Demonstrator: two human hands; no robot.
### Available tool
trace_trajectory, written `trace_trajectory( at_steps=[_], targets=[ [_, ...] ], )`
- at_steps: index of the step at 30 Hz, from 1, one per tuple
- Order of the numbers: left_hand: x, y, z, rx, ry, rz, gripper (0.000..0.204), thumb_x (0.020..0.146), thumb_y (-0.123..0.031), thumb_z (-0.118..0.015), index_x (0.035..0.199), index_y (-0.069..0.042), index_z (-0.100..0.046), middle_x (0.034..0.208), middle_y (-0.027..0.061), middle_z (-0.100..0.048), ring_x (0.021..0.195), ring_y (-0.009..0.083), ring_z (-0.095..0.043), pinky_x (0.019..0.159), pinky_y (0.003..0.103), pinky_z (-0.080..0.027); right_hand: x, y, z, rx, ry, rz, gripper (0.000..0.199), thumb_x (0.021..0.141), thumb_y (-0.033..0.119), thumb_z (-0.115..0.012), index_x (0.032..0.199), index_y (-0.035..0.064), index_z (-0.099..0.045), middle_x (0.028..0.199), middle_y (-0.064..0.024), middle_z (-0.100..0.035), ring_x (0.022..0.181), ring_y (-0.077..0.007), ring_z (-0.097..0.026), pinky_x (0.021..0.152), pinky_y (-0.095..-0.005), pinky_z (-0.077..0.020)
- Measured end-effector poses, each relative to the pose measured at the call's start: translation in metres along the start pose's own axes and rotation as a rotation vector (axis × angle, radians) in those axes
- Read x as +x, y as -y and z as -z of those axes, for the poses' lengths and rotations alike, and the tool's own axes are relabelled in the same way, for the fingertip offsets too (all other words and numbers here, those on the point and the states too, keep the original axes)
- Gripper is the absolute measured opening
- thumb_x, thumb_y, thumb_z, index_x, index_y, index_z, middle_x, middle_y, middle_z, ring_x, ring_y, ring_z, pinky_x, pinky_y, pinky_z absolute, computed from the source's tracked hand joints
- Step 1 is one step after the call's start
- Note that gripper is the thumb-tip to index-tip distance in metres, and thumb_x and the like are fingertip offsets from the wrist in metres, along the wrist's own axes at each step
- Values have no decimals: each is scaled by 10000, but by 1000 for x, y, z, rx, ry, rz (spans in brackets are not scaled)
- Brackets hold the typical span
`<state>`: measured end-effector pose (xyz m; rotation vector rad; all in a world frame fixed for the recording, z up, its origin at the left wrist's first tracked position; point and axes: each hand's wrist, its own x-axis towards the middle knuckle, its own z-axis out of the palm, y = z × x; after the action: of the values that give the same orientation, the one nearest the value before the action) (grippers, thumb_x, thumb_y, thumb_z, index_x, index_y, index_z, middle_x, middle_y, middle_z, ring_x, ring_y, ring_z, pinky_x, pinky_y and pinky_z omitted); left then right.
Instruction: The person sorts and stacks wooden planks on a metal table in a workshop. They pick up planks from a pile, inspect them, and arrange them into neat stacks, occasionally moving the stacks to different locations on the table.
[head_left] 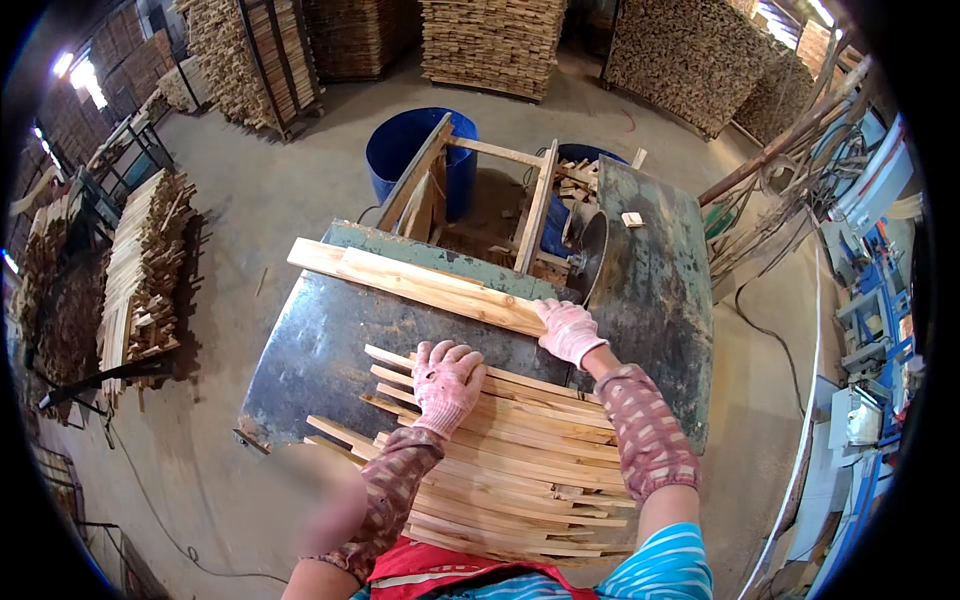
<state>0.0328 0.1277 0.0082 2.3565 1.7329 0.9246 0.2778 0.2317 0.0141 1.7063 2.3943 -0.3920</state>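
Observation:
Both my hands wear pale pink, stained gloves. My left hand [449, 386] lies palm down, fingers stretched, across the far edge of a row of narrow wooden strips [520, 455] between me and the table. Farther off, my right hand [568, 332] is closed on the right end of a light wooden board [430, 290]. The board lies crosswise on the dark metal saw table [310, 330], and its left part seems to be two pieces side by side. Just beyond my right hand stands a round saw blade [595, 258], apart from the glove.
Behind the table are a wooden frame [540, 205], a blue barrel [400, 150] and offcuts [575, 180]. A small wood block [632, 219] rests right of the blade. Stacked strips [140, 270] stand left; cables [770, 330] cross the floor at right. Tall lumber stacks [490, 45] line the back.

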Motion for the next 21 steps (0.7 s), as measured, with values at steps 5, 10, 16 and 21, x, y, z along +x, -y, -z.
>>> trace_trajectory(
  at_steps=[5,10,16,21],
  targets=[
    [0,1,-4,-21,-41,-11,117,802,-170,-720,914,-145,-743,1022,5,-737,1063,224,-636,992,427,-420,-27,-48,-4,984,103,72,441,985,306,-612,1324,26,-645,1224,-126,-706,1082,-261,-679,906,-384,-564],
    [-3,5,-6,-16,-39,1,108,812,-165,-714,915,-149,-745,1001,0,-738,1047,217,-636,987,422,-416,-40,-38,-21,1617,287,-140,412,1009,312,-610,1318,44,-660,1072,-47,-715,905,-155,-688,706,-338,-595],
    [-1,0,-2,-10,20,16,88,841,-180,-705,908,-134,-738,991,5,-739,1025,216,-631,986,417,-407,-45,-33,-36,1507,224,51,512,884,108,-652,1387,23,-611,1148,-40,-709,928,-135,-661,726,-294,-571],
    [-2,1,-4,-26,18,47,114,861,-189,-700,958,-138,-731,1013,24,-729,1047,235,-628,1009,440,-406,-50,-37,-35,1527,138,116,549,836,35,-656,1381,-6,-606,1238,-60,-689,1062,-151,-633,941,-293,-506]
  ],
)
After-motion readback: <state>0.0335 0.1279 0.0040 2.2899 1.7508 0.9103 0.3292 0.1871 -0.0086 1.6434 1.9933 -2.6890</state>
